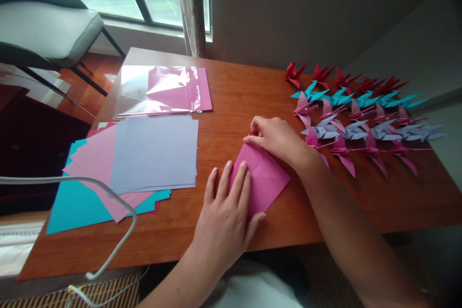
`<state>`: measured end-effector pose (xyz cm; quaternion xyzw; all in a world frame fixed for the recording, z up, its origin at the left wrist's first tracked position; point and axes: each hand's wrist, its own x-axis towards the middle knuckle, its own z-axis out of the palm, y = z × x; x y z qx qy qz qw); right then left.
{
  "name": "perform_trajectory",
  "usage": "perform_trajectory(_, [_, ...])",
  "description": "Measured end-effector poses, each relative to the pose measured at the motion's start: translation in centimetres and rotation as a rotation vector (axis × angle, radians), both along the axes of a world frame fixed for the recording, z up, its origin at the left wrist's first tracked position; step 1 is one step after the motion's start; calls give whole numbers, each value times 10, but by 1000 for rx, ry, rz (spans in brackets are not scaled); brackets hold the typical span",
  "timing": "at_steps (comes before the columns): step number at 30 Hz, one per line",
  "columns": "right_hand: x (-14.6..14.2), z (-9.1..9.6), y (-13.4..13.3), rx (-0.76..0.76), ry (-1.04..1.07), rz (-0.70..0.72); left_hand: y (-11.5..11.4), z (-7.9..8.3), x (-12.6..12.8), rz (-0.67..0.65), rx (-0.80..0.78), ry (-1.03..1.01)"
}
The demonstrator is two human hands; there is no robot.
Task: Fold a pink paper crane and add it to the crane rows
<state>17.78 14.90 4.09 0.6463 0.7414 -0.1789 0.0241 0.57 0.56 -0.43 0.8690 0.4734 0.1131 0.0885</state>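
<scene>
A magenta sheet of origami paper, folded into a smaller diamond with faint creases, lies on the wooden table in front of me. My left hand rests flat on its left side, fingers spread and pressing it down. At the far corner, my right hand has its thumb and curled fingers closed around the paper's tip. The very tip is hidden under those fingers.
Rows of folded paper cranes stand at the right: red, turquoise, pink, lavender and magenta. Leftward are stacked paper sheets, a clear packet with magenta paper, and a white cable.
</scene>
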Motion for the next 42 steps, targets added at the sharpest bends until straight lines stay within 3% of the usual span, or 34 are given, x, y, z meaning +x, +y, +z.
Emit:
perform_trajectory(5, [12,-15,14,14,171,-59,1,0,0,4,-1,-14])
perform_trajectory(10, [14,-19,5,97,287,-92,2,2,-2,-3,-18,-32])
perform_trajectory(19, [34,-18,-62,208,507,-200,9,4,-15,69,23,-239])
perform_trajectory(25, [38,-25,-105,171,534,-269,25,2,-24,141,23,-379])
perform_trajectory(28, [38,-33,-113,219,555,-260,30,7,-22,261,-51,-471])
perform_trajectory(32, [38,-38,-114,254,550,-230,35,18,-19,404,-288,-670])
perform_trajectory(36, [37,-39,-115,182,682,-311,38,24,-19,488,-499,-863])
perform_trajectory(39, [36,-39,-116,85,898,-390,42,23,-20,472,-527,-868])
perform_trajectory(42, [35,-39,-115,117,992,-488,47,19,-21,397,-429,-781])
